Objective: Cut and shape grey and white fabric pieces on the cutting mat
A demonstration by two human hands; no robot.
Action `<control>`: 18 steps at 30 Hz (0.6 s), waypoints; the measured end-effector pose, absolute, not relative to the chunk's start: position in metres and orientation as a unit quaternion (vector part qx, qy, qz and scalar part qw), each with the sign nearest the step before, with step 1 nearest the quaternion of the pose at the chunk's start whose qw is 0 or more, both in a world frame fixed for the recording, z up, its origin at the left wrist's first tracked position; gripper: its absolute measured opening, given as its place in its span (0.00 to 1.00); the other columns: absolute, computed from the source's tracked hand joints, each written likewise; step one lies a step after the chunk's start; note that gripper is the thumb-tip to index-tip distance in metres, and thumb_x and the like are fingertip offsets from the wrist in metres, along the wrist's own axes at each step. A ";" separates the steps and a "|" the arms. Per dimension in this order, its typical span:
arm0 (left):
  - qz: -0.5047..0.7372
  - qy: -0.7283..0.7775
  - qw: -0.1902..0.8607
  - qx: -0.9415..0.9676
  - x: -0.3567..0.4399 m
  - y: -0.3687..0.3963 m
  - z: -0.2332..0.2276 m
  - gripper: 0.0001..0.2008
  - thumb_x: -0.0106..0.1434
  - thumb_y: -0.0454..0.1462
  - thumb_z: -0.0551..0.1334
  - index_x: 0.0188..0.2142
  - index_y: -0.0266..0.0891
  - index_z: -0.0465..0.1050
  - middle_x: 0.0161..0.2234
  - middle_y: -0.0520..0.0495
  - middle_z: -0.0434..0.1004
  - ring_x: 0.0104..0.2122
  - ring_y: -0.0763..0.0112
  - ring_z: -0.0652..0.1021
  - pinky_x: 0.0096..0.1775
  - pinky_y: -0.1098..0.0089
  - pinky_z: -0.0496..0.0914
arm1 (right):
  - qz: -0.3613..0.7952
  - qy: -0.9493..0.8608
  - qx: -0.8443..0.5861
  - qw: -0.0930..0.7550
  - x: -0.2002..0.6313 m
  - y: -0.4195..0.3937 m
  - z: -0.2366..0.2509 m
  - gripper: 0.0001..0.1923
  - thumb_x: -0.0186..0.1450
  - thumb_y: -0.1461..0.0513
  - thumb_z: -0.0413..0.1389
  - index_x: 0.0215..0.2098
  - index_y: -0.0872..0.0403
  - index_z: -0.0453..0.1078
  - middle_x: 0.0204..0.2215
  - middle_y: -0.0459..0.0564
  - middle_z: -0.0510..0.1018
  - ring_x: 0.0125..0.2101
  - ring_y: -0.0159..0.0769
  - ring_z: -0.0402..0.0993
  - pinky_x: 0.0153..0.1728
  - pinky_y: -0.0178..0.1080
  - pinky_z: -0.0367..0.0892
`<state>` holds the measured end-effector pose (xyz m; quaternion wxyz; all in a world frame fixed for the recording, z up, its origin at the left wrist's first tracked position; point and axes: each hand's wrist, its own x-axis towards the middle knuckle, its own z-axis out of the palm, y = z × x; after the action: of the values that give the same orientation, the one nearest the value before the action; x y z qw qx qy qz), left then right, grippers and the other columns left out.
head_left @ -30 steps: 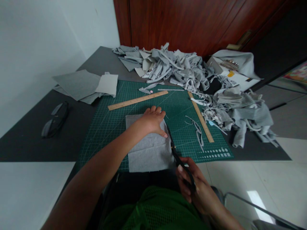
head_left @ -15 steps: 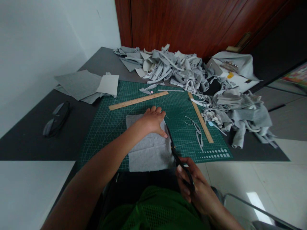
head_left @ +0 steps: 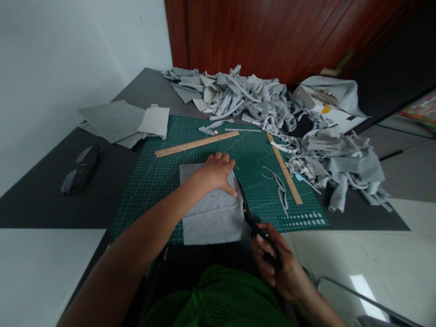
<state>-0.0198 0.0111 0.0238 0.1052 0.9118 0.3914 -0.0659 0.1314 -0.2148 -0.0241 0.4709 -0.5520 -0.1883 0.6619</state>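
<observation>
A grey piece of cloth (head_left: pixel 214 222) lies flat on the green cutting mat (head_left: pixel 146 190), its near edge at the mat's front. My left hand (head_left: pixel 220 171) rests on the cloth's upper right part, fingers spread and pressing down. In my right hand (head_left: pixel 275 263) is a pair of black scissors (head_left: pixel 251 222), gripped by the handles. The blades point away from me along the cloth's right edge, close beside my left thumb. How far apart the blades are is hard to see.
Two wooden rulers (head_left: pixel 197 144) (head_left: pixel 284 168) lie on the mat, with thin cloth scraps (head_left: pixel 281 193) near the right one. Behind and right are heaps of grey cloth (head_left: pixel 252 95) and a white box (head_left: pixel 327 109). Cloth sheets (head_left: pixel 116 120) and glasses (head_left: pixel 81 170) sit left.
My right hand and the scissor handles have shifted slightly to the right. My left hand and the cloth stay in place.
</observation>
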 end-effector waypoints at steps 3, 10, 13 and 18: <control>-0.054 0.390 0.105 0.913 -0.020 0.012 0.021 0.41 0.51 0.56 0.73 0.59 0.40 0.68 0.61 0.34 0.68 0.59 0.41 0.66 0.56 0.51 0.64 | 0.661 -0.199 -0.554 0.465 0.132 -0.211 -0.022 0.29 0.56 0.45 0.71 0.44 0.47 0.64 0.22 0.33 0.65 0.12 0.20 0.50 0.08 0.23 0.50; -0.042 0.388 0.111 0.914 -0.020 0.013 0.018 0.40 0.51 0.56 0.73 0.58 0.39 0.69 0.60 0.35 0.68 0.59 0.41 0.66 0.56 0.52 0.64 | 0.656 -0.243 -0.557 0.447 0.131 -0.204 -0.016 0.28 0.58 0.44 0.70 0.45 0.47 0.63 0.22 0.33 0.66 0.12 0.20 0.51 0.08 0.23 0.51; -0.044 0.390 0.111 0.913 -0.021 0.012 0.019 0.40 0.51 0.56 0.73 0.59 0.40 0.69 0.60 0.35 0.68 0.59 0.42 0.66 0.56 0.53 0.64 | 0.645 -0.259 -0.566 0.443 0.130 -0.205 -0.015 0.28 0.59 0.44 0.69 0.45 0.47 0.63 0.22 0.33 0.65 0.13 0.21 0.51 0.09 0.24 0.52; -0.046 0.391 0.108 0.913 -0.021 0.010 0.021 0.41 0.52 0.56 0.73 0.59 0.39 0.68 0.60 0.35 0.68 0.59 0.42 0.66 0.55 0.54 0.64 | 0.633 -0.280 -0.574 0.436 0.127 -0.207 -0.018 0.27 0.60 0.42 0.68 0.45 0.46 0.63 0.19 0.31 0.62 0.12 0.22 0.51 0.09 0.24 0.53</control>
<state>-0.0205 0.0104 0.0210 0.1081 0.9131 0.3906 -0.0456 0.1274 -0.2066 -0.0179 0.4361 -0.5744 -0.2803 0.6335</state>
